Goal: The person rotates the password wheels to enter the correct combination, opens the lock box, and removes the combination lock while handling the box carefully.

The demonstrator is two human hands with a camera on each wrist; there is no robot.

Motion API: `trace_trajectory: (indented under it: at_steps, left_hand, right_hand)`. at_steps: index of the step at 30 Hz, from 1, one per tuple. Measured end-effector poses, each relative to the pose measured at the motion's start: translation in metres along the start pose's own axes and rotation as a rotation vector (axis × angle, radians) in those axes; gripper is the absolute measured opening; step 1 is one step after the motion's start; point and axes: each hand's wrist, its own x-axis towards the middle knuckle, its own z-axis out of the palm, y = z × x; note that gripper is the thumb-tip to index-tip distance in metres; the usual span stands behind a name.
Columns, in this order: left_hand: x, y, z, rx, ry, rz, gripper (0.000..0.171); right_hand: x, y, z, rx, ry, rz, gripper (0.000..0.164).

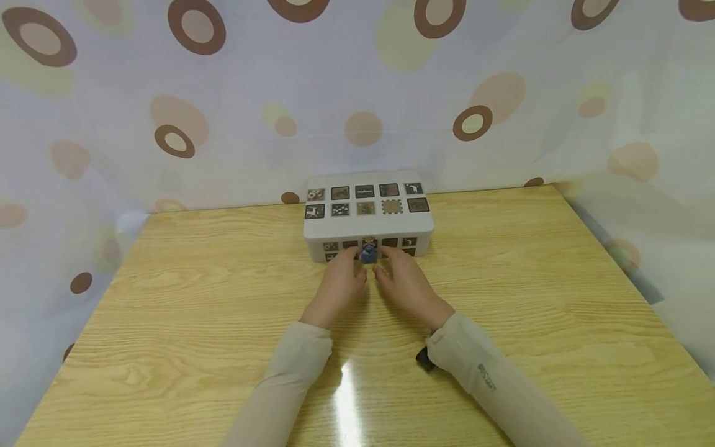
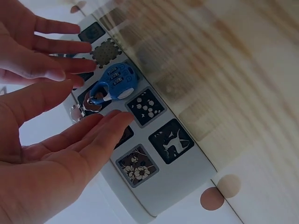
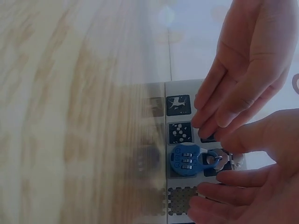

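A blue combination padlock [image 2: 119, 81] with number dials hangs from a metal clasp [image 3: 223, 159] on the front of a white box [image 1: 368, 223] printed with small dark picture squares. On the padlock's left side is my left hand [image 1: 339, 282], its fingers extended toward the box front. My right hand [image 1: 410, 287] mirrors it on the right side, fingers also extended. Both wrist views show a gap between the hands and the padlock. Neither hand holds anything. Whether any fingertips touch the box front is hard to tell.
The box stands near the back edge of a wooden table [image 1: 195, 310]. Behind and at both sides hangs a white cloth [image 1: 335, 74] with brown and beige dots. A dark object [image 1: 424, 359] shows at the right sleeve's cuff.
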Motion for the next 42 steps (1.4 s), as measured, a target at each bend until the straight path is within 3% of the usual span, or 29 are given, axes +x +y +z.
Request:
trace_trajectory:
  at_steps: [14,24,42]
  left_hand:
    - [0.008,0.001,0.001,-0.054,-0.089,-0.027,0.05]
    - [0.008,0.002,0.001,-0.087,-0.098,-0.043,0.048]
    - [0.01,0.002,0.002,-0.099,-0.063,-0.034,0.038]
  right_hand:
    - [0.005,0.007,0.006,0.137,0.011,0.021,0.041]
    - [0.006,0.012,0.008,0.251,0.01,0.03,0.036]
    - [0.009,0.013,0.01,0.317,-0.002,0.054,0.033]
